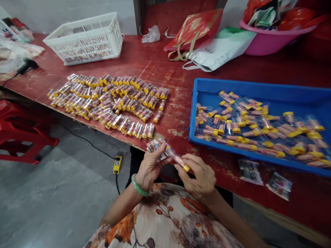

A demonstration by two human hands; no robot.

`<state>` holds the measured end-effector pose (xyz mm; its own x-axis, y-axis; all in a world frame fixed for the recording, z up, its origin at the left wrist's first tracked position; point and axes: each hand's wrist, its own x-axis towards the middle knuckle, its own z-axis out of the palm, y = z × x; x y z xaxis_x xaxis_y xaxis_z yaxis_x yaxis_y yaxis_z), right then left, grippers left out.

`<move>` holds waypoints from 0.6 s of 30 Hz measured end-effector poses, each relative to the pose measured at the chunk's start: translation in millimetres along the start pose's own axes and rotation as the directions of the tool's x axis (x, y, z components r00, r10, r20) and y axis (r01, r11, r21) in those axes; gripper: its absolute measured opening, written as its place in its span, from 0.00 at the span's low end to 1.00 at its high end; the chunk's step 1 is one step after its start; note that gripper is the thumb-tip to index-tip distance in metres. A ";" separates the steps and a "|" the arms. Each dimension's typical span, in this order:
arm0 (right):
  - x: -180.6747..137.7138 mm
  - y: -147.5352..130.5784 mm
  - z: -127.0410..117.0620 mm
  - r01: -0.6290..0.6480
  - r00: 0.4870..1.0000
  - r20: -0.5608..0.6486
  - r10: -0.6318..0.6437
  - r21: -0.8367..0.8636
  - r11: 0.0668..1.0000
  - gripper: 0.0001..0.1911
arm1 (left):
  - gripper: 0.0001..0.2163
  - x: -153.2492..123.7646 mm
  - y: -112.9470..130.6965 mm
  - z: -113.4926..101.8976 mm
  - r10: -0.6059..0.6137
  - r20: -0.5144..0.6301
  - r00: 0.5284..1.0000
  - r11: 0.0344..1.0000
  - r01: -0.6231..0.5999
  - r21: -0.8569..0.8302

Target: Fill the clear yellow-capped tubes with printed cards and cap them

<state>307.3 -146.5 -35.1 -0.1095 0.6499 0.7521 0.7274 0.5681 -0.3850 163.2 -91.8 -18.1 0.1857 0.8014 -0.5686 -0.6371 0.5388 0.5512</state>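
My left hand (152, 166), a green bangle at its wrist, is closed on several small printed plastic sleeves (153, 146). Pinched at its yellow-capped end by my right hand (198, 175) is a clear tube (177, 159) with pinkish pieces inside. The tube's other end lies at a printed sleeve by my left thumb; how far it sits inside I cannot tell. Beyond my hands, on the red table (178, 103), lie rows of wrapped tubes (103, 100) with yellow caps. To the right, a blue tray (192, 113) holds many loose yellow-capped tubes (236, 125).
Two stacks of printed sleeves (250, 171) lie before the tray. Behind are a white basket (85, 39), a red bag (196, 29), a white bag (219, 50) and a pink basin (263, 44). A heat-gun-like tool (27, 65), red stools (23, 134) and a power strip (117, 164) are left.
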 end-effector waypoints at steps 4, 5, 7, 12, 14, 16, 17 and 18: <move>-2.0 -1.2 7.8 -0.028 0.999 -0.039 0.027 -0.013 1.000 0.22 | 0.16 -0.6 -4.7 -3.5 0.028 0.074 0.997 0.999 -0.030 0.029; -1.6 -0.9 8.4 -0.049 0.998 -0.027 0.050 0.029 0.998 0.22 | 0.16 -0.8 -5.2 -4.2 0.031 0.088 0.996 0.999 -0.034 0.033; 0.4 0.6 6.6 -0.121 0.991 0.074 0.110 0.170 0.978 0.22 | 0.16 -1.3 -4.9 -5.2 0.042 0.096 0.994 0.998 -0.046 0.043; 5.7 7.4 -4.0 -0.276 0.950 0.243 0.195 0.367 0.888 0.19 | 0.15 -5.1 -2.9 -3.8 0.024 0.109 0.994 0.996 -0.034 0.088; 6.2 9.7 -4.4 -0.242 0.966 0.171 0.193 0.338 0.909 0.20 | 0.15 -7.0 -4.5 -1.7 -0.002 0.137 0.991 0.994 -0.013 0.106; 5.8 11.3 -2.2 -0.187 0.981 0.110 0.162 0.279 0.942 0.19 | 0.15 -8.8 -7.0 0.7 -0.026 0.166 0.986 0.994 0.008 0.113; 5.2 11.8 -0.8 -0.163 0.986 0.085 0.146 0.242 0.957 0.18 | 0.15 -9.8 -8.2 1.8 -0.036 0.176 0.984 0.993 0.016 0.115; 4.6 11.9 0.6 -0.144 0.989 0.065 0.134 0.203 0.968 0.18 | 0.16 -10.7 -9.1 2.9 -0.041 0.180 0.983 0.993 0.020 0.118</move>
<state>315.1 -136.4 -36.5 -0.0550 0.7514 0.6575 0.5824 0.5590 -0.5902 169.2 -104.5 -15.2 0.3432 0.8121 -0.4719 -0.5408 0.5816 0.6076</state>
